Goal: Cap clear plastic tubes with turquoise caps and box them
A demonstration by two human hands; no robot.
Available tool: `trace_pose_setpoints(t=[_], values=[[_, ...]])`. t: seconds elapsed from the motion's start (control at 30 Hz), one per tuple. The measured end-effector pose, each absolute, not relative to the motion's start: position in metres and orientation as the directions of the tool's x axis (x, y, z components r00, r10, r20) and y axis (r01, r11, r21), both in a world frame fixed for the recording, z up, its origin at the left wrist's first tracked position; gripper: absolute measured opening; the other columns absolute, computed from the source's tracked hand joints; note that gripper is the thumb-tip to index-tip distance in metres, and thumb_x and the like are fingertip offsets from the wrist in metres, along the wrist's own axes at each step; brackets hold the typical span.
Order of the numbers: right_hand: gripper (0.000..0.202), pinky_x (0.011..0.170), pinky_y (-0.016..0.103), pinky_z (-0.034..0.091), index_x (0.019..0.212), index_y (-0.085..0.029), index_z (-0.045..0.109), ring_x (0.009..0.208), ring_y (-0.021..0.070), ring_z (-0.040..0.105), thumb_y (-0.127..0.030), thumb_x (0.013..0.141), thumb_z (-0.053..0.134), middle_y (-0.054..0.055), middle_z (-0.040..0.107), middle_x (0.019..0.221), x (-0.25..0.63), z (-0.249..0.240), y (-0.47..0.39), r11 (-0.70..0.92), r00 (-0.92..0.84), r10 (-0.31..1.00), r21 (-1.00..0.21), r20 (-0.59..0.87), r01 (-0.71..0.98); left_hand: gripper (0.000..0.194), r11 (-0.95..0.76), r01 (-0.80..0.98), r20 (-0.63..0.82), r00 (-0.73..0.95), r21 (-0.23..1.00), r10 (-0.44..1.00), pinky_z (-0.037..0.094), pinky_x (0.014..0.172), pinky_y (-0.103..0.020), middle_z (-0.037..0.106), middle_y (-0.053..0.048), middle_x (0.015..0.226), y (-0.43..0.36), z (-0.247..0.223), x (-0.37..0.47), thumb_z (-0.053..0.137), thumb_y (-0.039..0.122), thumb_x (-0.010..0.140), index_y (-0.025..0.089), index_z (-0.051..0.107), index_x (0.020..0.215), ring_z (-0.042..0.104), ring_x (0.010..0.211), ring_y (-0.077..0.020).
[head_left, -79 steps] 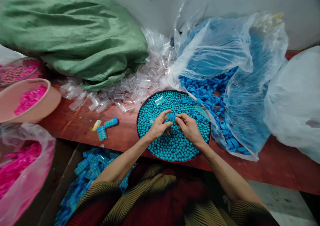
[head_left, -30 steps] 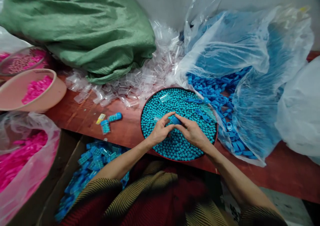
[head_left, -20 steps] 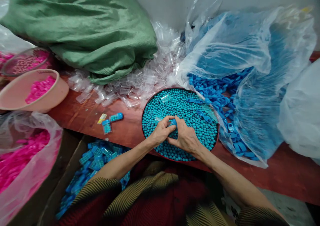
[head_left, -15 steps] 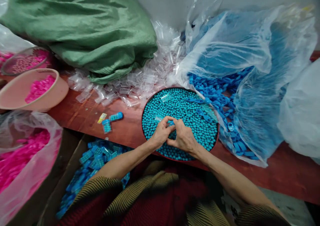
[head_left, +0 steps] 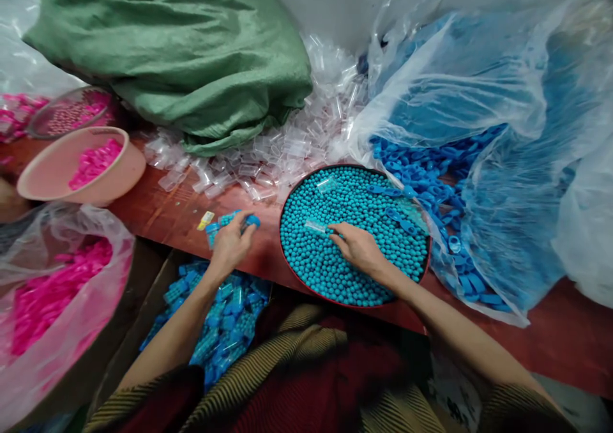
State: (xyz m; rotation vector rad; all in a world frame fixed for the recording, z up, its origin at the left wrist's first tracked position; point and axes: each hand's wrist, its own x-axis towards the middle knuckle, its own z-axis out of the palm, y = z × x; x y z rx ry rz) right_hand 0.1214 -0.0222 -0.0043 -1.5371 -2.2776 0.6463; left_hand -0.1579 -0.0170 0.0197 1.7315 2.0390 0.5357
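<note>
My left hand [head_left: 233,246] is over the table, left of the bead tub, with thumb and fingers closed around a small blue-capped container [head_left: 253,220]; most of its body is hidden. Right beside those fingers lies another bead-filled container [head_left: 211,232], partly covered by the hand. My right hand [head_left: 357,246] is above a round tub of turquoise beads [head_left: 316,264]. Its fingertips pinch the right end of a clear plastic tube [head_left: 315,227] that lies on the beads. A second clear tube [head_left: 327,184] and blue clip-like pieces [head_left: 402,219] also rest on the beads.
Clear tubes [head_left: 258,165] are heaped behind, beside a green sack [head_left: 182,62]. Blue plastic parts [head_left: 431,184] spill from a plastic bag on the right. Below the table edge, a box holds filled blue containers [head_left: 234,318]. Pink parts [head_left: 62,292] and a pink bowl [head_left: 119,181] stand left.
My hands were together over the beads and have parted. The left has moved left to the containers on the table; the right stays over the tub, now at the clear tube. The view has shifted slightly.
</note>
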Motion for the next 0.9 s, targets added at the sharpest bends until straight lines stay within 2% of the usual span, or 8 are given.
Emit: trace_pose_setpoints(t=[0.1, 0.17, 0.37, 0.53, 0.63, 0.73, 0.8, 0.9], values=[[0.034, 0.081, 0.031, 0.047, 0.119, -0.019, 0.055, 0.099, 0.0214, 0.061, -0.036, 0.092, 0.047, 0.009, 0.063, 0.111, 0.111, 0.002, 0.0, 0.312, -0.37, 0.928, -0.456, -0.04, 0.833, 0.045, 0.191, 0.96, 0.04, -0.203, 0.205, 0.978, 0.043, 0.083, -0.038, 0.061, -0.012, 0.104, -0.013, 0.021, -0.167, 0.045, 0.029, 0.084, 0.019, 0.053, 0.127, 0.057, 0.095, -0.0272], [0.039, 0.078, 0.03, 0.047, 0.123, -0.02, 0.052, 0.098, 0.0216, 0.061, -0.039, 0.089, 0.051, 0.01, 0.061, 0.115, 0.098, 0.006, 0.011, 0.348, -0.414, 0.904, -0.377, -0.108, 0.858, 0.045, 0.139, 0.982, 0.114, -0.153, 0.124, 0.982, 0.043, 0.084, -0.038, 0.06, -0.014, 0.107, -0.012, 0.018, -0.157, 0.044, 0.029, 0.086, 0.017, 0.052, 0.128, 0.055, 0.097, -0.0279], [0.03, 0.071, 0.027, 0.045, 0.115, -0.02, 0.056, 0.093, 0.0217, 0.063, -0.036, 0.09, 0.048, 0.01, 0.064, 0.108, 0.088, 0.011, 0.021, 0.456, -0.496, 0.833, -0.205, -0.246, 0.866, 0.04, -0.205, 0.97, 0.039, 0.202, 0.127, 0.979, 0.043, 0.082, -0.034, 0.061, -0.011, 0.1, -0.018, 0.009, -0.101, 0.033, 0.021, 0.091, 0.017, 0.056, 0.124, 0.054, 0.092, -0.0237], [0.023, 0.07, 0.028, 0.044, 0.104, -0.016, 0.06, 0.091, 0.0234, 0.065, -0.024, 0.09, 0.043, 0.013, 0.069, 0.099, 0.121, 0.019, 0.021, 0.411, -0.431, 0.856, -0.131, -0.285, 0.902, 0.045, -0.29, 0.947, 0.066, 0.283, 0.141, 0.957, 0.041, 0.088, -0.037, 0.059, -0.014, 0.105, -0.014, 0.004, -0.068, 0.03, 0.014, 0.09, 0.014, 0.05, 0.131, 0.051, 0.103, -0.0261], [0.02, 0.071, 0.026, 0.044, 0.1, -0.016, 0.063, 0.09, 0.0222, 0.064, -0.021, 0.084, 0.051, 0.011, 0.07, 0.095, 0.136, 0.018, 0.03, 0.307, -0.379, 0.851, -0.242, -0.364, 0.92, 0.043, -0.291, 0.918, -0.043, 0.313, 0.268, 0.949, 0.042, 0.089, -0.037, 0.06, -0.014, 0.106, -0.004, 0.0, -0.054, 0.034, 0.018, 0.09, 0.013, 0.049, 0.13, 0.054, 0.1, -0.0255], [0.029, 0.059, 0.023, 0.045, 0.107, -0.015, 0.06, 0.069, 0.016, 0.063, -0.02, 0.079, 0.056, 0.006, 0.07, 0.085, 0.146, 0.017, 0.03, 0.079, -0.326, 0.826, -0.478, -0.46, 0.875, 0.043, -0.232, 0.896, -0.109, 0.292, 0.379, 0.95, 0.043, 0.09, -0.038, 0.061, -0.014, 0.108, 0.002, -0.004, -0.046, 0.035, 0.019, 0.09, 0.012, 0.049, 0.13, 0.056, 0.099, -0.0245], [0.035, 0.045, 0.022, 0.041, 0.112, -0.015, 0.056, 0.049, 0.0111, 0.055, -0.019, 0.076, 0.057, 0.001, 0.067, 0.073, 0.154, 0.02, 0.021, -0.109, -0.334, 0.755, -0.61, -0.565, 0.785, 0.042, -0.241, 0.87, -0.11, 0.316, 0.43, 0.942, 0.043, 0.092, -0.037, 0.062, -0.013, 0.109, -0.001, -0.005, -0.045, 0.037, 0.02, 0.089, 0.014, 0.049, 0.129, 0.057, 0.101, -0.024], [0.029, 0.034, 0.019, 0.036, 0.099, -0.017, 0.056, 0.035, 0.0071, 0.042, -0.016, 0.07, 0.058, -0.005, 0.06, 0.057, 0.165, 0.025, 0.004, -0.308, -0.412, 0.589, -0.665, -0.695, 0.681, 0.04, -0.273, 0.849, -0.124, 0.363, 0.452, 0.924, 0.043, 0.094, -0.037, 0.063, -0.011, 0.108, -0.007, -0.007, -0.047, 0.04, 0.021, 0.088, 0.017, 0.054, 0.125, 0.057, 0.102, -0.0235]])
